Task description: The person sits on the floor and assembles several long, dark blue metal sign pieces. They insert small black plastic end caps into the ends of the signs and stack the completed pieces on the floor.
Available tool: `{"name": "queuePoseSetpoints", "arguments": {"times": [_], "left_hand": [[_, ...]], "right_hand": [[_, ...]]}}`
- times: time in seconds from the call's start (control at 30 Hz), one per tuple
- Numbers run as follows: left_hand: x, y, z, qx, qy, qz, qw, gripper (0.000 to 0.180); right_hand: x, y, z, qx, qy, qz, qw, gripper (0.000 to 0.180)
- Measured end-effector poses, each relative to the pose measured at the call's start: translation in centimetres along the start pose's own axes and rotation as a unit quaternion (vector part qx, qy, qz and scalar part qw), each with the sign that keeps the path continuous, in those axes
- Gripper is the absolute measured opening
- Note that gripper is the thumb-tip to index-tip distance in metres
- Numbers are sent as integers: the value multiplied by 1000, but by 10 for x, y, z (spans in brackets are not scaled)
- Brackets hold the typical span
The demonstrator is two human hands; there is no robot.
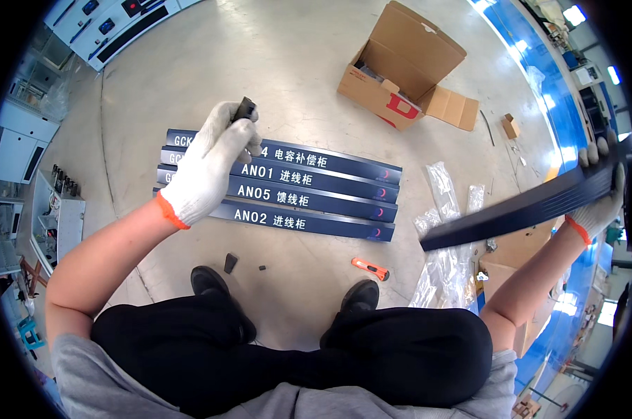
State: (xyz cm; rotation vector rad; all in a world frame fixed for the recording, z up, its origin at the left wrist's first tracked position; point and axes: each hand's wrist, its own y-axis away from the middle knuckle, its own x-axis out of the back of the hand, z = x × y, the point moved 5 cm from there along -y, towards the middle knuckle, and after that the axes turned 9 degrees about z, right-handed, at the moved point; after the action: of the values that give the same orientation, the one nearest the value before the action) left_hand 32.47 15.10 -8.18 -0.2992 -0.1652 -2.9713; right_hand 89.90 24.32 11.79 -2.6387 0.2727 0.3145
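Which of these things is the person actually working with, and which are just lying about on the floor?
In hand:
left hand: small dark grey cap
right hand: long dark blue strip

Lying about:
four dark blue label strips
open cardboard box
orange utility knife
clear plastic bags

- Four label strips (295, 192) lie side by side on the floor (274, 63), just ahead of the person's shoes.
- The left hand (207, 164) hovers over the strips' left ends, pinching a small end cap (244, 109).
- An open cardboard box (399, 70) sits behind the strips, to their right, well apart.
- A utility knife (369, 268) lies just before the strips' right ends.
- Two small loose caps (231, 262) lie before the strips' left half (near the left shoe (211, 283)).
- Plastic sleeves (445, 230) lie right of the strips.
- The right hand (598, 188), far right of the strips, holds another long strip (525, 207) above the sleeves.
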Motion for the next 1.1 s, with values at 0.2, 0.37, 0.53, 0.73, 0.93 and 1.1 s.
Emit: {"name": "queuePoseSetpoints", "arguments": {"times": [0.2, 0.37, 0.53, 0.73, 0.93, 1.1], "left_hand": [[-10, -3, 4, -101, 87, -54, 990, 32], [-21, -4, 6, -38, 132, -47, 989, 27], [-60, -7, 17, 42, 161, -25, 986, 43], [-77, 20, 41, -131, 51, -187, 972, 50], [-86, 22, 28, -68, 70, -203, 974, 51], [-90, 19, 24, -48, 37, -193, 979, 57]], "right_hand": [[89, 49, 40, -12, -167, 191, 967, 27], [131, 101, 120, -80, -104, 431, 893, 42], [138, 146, 189, -196, -188, 435, 858, 42], [70, 166, 211, -263, -180, 462, 828, 43], [73, 164, 200, -236, -140, 441, 854, 43], [85, 165, 201, -236, -163, 459, 841, 45]]}}
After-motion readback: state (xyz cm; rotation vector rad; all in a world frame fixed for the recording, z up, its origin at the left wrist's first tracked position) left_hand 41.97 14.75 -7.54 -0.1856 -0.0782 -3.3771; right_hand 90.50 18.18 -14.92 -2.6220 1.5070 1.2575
